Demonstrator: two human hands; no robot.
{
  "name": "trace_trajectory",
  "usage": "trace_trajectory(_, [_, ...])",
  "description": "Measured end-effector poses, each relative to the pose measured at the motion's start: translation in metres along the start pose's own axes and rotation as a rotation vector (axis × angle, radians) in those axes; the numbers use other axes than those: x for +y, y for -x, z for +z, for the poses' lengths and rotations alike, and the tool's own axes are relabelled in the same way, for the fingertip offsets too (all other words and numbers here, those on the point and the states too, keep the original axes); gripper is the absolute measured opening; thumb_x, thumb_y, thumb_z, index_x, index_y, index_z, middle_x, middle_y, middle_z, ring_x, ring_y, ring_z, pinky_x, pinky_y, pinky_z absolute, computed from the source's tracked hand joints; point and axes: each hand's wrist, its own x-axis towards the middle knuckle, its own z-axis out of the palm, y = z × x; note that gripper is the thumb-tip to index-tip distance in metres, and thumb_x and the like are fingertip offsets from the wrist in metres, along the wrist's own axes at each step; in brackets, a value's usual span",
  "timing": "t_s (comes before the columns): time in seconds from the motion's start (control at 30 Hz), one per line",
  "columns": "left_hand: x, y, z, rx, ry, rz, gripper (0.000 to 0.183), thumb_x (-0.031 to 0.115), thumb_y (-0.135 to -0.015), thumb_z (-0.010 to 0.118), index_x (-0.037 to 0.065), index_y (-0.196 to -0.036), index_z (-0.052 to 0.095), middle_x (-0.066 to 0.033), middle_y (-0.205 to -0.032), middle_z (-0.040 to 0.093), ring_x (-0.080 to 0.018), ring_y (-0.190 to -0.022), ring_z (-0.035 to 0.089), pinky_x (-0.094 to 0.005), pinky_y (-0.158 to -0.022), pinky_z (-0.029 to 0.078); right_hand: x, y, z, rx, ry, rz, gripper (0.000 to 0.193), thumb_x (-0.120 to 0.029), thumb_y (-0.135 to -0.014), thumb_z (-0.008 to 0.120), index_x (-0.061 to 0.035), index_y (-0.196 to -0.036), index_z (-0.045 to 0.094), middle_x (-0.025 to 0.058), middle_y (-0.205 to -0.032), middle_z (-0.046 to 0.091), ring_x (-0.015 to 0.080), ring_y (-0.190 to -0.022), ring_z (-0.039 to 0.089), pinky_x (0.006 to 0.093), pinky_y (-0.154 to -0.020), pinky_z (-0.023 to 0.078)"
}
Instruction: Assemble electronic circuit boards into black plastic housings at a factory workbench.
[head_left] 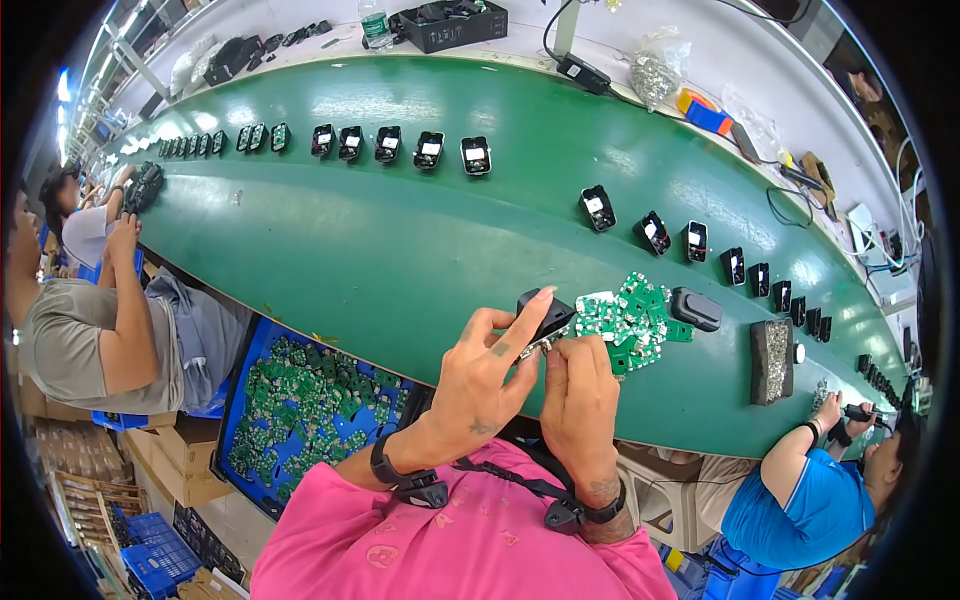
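Note:
My left hand is closed around a small black plastic housing, its index finger stretched along the top. Against the near side of that housing, my right hand is pinched. Between the fingertips shows a pale, speckled edge, perhaps of a circuit board; the fingers hide most of it. Just right of the hands lies a loose pile of green circuit boards on the green table. A dark, rounded plastic piece rests against the pile's right side.
Black housings stand in a curving row across the table. A blue bin of green boards sits at my lower left. A dark, speckled block stands to the right. Co-workers sit left, one in a grey shirt, and right, in blue.

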Motion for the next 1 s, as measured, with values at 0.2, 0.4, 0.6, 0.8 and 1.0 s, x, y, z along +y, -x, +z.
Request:
trace_trajectory(0.2, [0.002,0.0,0.0,-0.014,0.021,-0.027,0.067,0.004,-0.085,0.068,0.021,-0.147,0.051,-0.0143,-0.1,0.057,-0.0269,-0.071,0.063,-0.039,-0.061,0.053,0.006,-0.002,-0.008,-0.019,0.042,-0.121,0.008,0.003,-0.09,0.061,-0.0001,-0.096,0.058,0.0151,-0.089,0.058,0.0366,-0.075,0.06,0.0453,-0.062,0.047])
trace_trajectory(0.4, [0.0,0.0,0.0,-0.061,-0.037,-0.001,0.065,0.006,-0.084,0.068,0.021,-0.145,0.052,-0.013,-0.099,0.057,-0.0283,-0.071,0.063,-0.0395,-0.061,0.054,0.009,-0.003,-0.013,-0.053,0.083,-0.14,0.007,0.003,-0.088,0.063,0.0005,-0.093,0.059,0.0151,-0.088,0.059,0.0363,-0.075,0.061,0.0445,-0.062,0.047])
trace_trajectory(0.6, [-0.005,0.001,0.002,-0.085,-0.09,0.079,0.067,0.006,-0.081,0.068,0.021,-0.144,0.053,-0.0119,-0.1,0.056,-0.0271,-0.068,0.063,-0.0403,-0.06,0.055,0.007,-0.004,-0.013,-0.08,0.028,-0.074,0.004,0.002,-0.089,0.062,0.0007,-0.092,0.06,0.0153,-0.087,0.059,0.0364,-0.074,0.062,0.0442,-0.062,0.048])
trace_trajectory(0.8, [-0.017,0.004,0.007,-0.107,-0.057,-0.025,0.063,0.005,-0.082,0.067,0.017,-0.143,0.055,-0.0141,-0.1,0.056,-0.0253,-0.069,0.064,-0.0356,-0.06,0.056,0.017,0.002,-0.001,-0.079,0.016,-0.044,0.003,-0.002,-0.091,0.063,0.0001,-0.092,0.061,0.0147,-0.085,0.06,0.0349,-0.073,0.062,0.0431,-0.061,0.048])
trace_trajectory(1.0, [-0.018,0.003,0.005,-0.253,0.617,-0.42,0.067,-0.005,-0.083,0.069,0.005,-0.145,0.047,-0.0112,-0.128,0.059,-0.0106,-0.097,0.064,-0.0259,-0.074,0.057,0.035,0.004,-0.002,-0.073,-0.224,0.265,0.015,-0.013,-0.097,0.064,0.002,-0.097,0.061,0.0082,-0.083,0.066,0.0128,-0.066,0.063,0.0264,-0.057,0.05])
